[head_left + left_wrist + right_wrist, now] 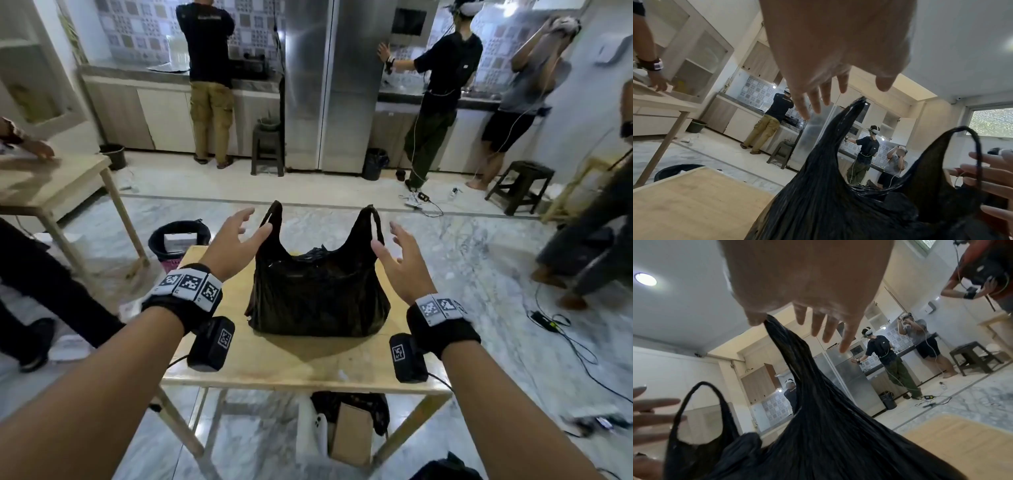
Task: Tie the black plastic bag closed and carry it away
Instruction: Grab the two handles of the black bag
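The black plastic bag (318, 294) stands upright on a small wooden table (301, 370), mouth untied. Its two loop handles stick up, the left handle (274, 214) and the right handle (372, 219). My left hand (253, 224) hovers with spread fingers just left of the left handle, its thumb close to the loop. My right hand (385, 236) is spread just right of the right handle. In the right wrist view my thumb (756, 319) meets the tip of that handle (777, 331), without gripping it. In the left wrist view the left hand (838, 91) holds nothing above the bag (838, 203).
A black bin (178, 240) sits on the floor left of the table, near a second wooden table (51, 185). A cardboard box (351, 435) lies under my table. People stand at the far counter and at both sides. Cables (565, 339) and dark stools (520, 185) lie on the right.
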Demonstrator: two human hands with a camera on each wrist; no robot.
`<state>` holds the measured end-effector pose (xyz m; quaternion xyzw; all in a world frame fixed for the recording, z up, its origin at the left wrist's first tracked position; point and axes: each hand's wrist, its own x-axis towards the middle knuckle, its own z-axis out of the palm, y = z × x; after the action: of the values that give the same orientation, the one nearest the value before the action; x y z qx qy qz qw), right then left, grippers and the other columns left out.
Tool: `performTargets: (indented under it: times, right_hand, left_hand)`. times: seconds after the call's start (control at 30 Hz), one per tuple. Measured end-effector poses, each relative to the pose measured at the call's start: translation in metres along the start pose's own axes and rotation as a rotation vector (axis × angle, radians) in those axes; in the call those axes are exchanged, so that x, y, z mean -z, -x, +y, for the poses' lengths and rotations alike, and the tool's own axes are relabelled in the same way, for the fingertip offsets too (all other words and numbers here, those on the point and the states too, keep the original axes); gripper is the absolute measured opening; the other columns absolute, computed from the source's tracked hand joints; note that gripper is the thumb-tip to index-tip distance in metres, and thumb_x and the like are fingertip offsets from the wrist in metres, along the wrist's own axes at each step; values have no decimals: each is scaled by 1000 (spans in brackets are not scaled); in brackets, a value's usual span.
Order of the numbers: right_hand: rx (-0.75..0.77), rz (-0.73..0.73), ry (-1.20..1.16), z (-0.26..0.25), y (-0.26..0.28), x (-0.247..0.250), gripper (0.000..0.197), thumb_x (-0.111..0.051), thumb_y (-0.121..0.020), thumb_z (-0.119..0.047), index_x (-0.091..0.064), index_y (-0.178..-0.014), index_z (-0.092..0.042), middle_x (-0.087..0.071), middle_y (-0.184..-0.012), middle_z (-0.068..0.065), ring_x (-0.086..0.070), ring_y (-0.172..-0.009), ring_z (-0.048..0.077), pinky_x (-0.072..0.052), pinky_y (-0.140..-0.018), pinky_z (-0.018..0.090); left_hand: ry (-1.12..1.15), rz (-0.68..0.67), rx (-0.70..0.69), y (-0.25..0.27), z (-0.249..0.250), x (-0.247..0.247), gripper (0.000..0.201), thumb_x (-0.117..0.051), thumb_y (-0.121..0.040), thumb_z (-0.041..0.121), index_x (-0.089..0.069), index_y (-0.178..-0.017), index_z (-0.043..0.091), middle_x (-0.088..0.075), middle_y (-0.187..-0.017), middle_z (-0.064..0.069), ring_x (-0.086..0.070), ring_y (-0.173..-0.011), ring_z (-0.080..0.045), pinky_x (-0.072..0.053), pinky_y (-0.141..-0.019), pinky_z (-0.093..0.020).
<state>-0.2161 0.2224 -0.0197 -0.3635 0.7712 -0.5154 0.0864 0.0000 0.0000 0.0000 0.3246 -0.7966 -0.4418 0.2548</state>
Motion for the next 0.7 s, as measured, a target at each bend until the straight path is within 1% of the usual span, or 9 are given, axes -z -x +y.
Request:
performTargets:
  times: [0.1,0.17,0.27,0.33,0.43,0.5,0.57,0.63,0.7]
  right_hand:
    - [26,-46,-69,-3,-18,-3,69,-55,-83,-60,-31,-142,-35,-35,-149,-12,-34,-134,4,-31,-113,40]
    - [57,-96,-118,-2,-31,-6,68,-54,-80,-65,-36,-140,-37,-37,-149,-13,-36,-134,4,-31,-113,38]
    - [74,-136,-173,2,-49,-12,53,-53,-78,-68,-47,-127,-49,-48,-142,-11,-45,-129,8,-36,-111,42]
    - [100,-119,-213,3,-56,-15,43,-52,-81,-65,-53,-120,-48,-55,-134,-9,-50,-124,7,-40,-108,42]
    - [138,-88,-248,3,-59,-20,37,-49,-88,-55,-62,-113,-33,-65,-119,-8,-58,-113,8,-46,-102,42]
    - [139,-57,-240,1,-60,-23,34,-46,-93,-49,-65,-107,-25,-69,-109,-9,-62,-102,10,-49,-94,40]
    - [131,-31,-242,1,-63,-26,32,-43,-95,-46,-64,-96,-22,-72,-93,-7,-66,-87,15,-51,-83,39]
    - [128,-40,-246,1,-64,-30,28,-44,-95,-45,-57,-82,-24,-67,-70,-5,-64,-70,23,-50,-73,41]
    - [121,-82,-256,1,-67,-33,26,-45,-96,-40,-49,-75,-27,-50,-58,-8,-51,-59,22,-45,-66,44]
  left_hand:
    - [-24,-40,14,-18,-5,-3,65,-50,-90,59,-35,-147,30,-35,-157,4,-35,-143,-16,-32,-111,-36]
    - [-21,-91,-1,-30,-6,-7,65,-48,-89,62,-37,-146,31,-36,-156,6,-32,-144,-14,-29,-116,-37]
    - [-13,-139,-30,-47,-5,-13,63,-48,-91,59,-40,-144,25,-42,-152,3,-37,-141,-15,-30,-116,-35]
    - [-9,-159,-42,-54,-6,-18,64,-48,-90,60,-46,-141,22,-50,-146,1,-44,-135,-17,-35,-113,-36]
    - [14,-166,-60,-61,-8,-24,46,-46,-95,52,-59,-123,18,-62,-124,-6,-56,-120,-24,-41,-101,-34]
    - [54,-165,-73,-64,-8,-25,45,-42,-95,52,-65,-104,13,-63,-110,-17,-59,-108,-33,-44,-90,-33]
    - [109,-164,-71,-65,-8,-26,48,-40,-95,54,-64,-87,13,-66,-99,-22,-60,-101,-42,-47,-91,-39]
    - [177,-160,-49,-66,-8,-30,45,-40,-97,52,-57,-78,14,-67,-77,-19,-64,-88,-46,-50,-92,-50]
    - [216,-126,-37,-67,-7,-36,42,-37,-101,44,-50,-78,11,-56,-55,-11,-63,-63,-38,-54,-77,-46]
